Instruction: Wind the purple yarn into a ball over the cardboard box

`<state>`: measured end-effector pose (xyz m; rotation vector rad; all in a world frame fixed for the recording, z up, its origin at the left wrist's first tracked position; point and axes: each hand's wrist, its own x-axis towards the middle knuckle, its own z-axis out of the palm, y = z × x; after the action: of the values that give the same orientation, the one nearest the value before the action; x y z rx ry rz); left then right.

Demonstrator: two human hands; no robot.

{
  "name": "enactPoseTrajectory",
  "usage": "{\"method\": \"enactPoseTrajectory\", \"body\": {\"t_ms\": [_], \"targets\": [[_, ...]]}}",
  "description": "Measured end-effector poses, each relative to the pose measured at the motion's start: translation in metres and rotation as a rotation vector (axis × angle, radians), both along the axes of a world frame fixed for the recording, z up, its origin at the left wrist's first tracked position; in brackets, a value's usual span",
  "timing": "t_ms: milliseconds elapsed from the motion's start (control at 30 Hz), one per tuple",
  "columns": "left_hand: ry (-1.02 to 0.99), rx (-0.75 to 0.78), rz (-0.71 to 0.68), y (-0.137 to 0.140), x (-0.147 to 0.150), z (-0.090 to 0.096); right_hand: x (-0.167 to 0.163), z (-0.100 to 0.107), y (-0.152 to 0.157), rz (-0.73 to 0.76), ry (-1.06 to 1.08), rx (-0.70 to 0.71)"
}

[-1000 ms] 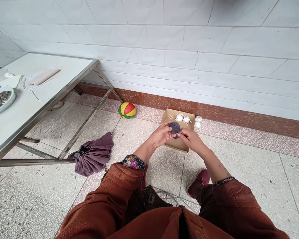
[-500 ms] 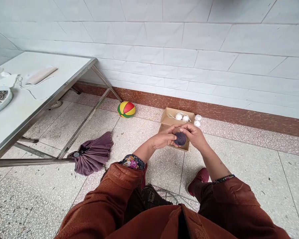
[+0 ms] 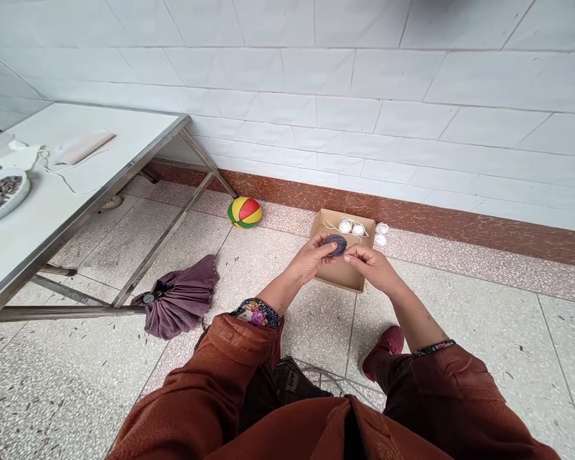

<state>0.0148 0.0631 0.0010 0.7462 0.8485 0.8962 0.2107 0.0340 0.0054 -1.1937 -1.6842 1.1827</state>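
Observation:
A dark purple-grey ball of yarn is held by my left hand, thumb on its near side. Just right of the ball, my right hand is closed in a pinch at the fingertips; any strand between them is too fine to make out. Below and beyond both hands, an open cardboard box lies on the floor. Two white balls of yarn with loose strands rest in its far part. Beside its right edge are two more white balls on the floor.
At the left stands a metal-framed table bearing a bowl of dark pieces and a beige roll with string. A folded purple umbrella lies by its leg. A colourful ball sits near the tiled wall.
The yarn ball has moved up and left in my left hand. My right hand has come away from the ball to its right, fingers pinched.

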Motion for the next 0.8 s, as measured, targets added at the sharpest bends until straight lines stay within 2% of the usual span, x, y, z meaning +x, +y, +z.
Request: {"method": "enactPoseTrajectory", "body": {"t_ms": [133, 267, 400, 467, 533, 667, 800], "targets": [[0.112, 0.047, 0.001, -0.005, 0.006, -0.003, 0.002, 0.004, -0.002, 0.035, 0.152, -0.089], [0.205, 0.057, 0.011, -0.008, 0.011, -0.009, 0.002, 0.007, -0.003, 0.046, 0.173, -0.075], [0.31, 0.114, -0.21, -0.013, 0.012, -0.011, 0.0, 0.007, -0.001, 0.038, 0.192, -0.057], [0.254, 0.129, -0.32, -0.017, 0.012, -0.009, 0.0, 0.005, 0.001, -0.011, 0.205, -0.042], [0.145, 0.113, -0.368, -0.02, 0.012, -0.005, 0.001, 0.002, 0.004, -0.081, 0.208, -0.028], [-0.087, 0.027, -0.353, -0.024, 0.011, 0.004, 0.003, -0.006, 0.009, -0.2, 0.172, -0.011], [-0.221, -0.002, -0.269, -0.024, 0.01, 0.01, 0.002, -0.016, 0.012, -0.227, 0.066, 0.022]]}}
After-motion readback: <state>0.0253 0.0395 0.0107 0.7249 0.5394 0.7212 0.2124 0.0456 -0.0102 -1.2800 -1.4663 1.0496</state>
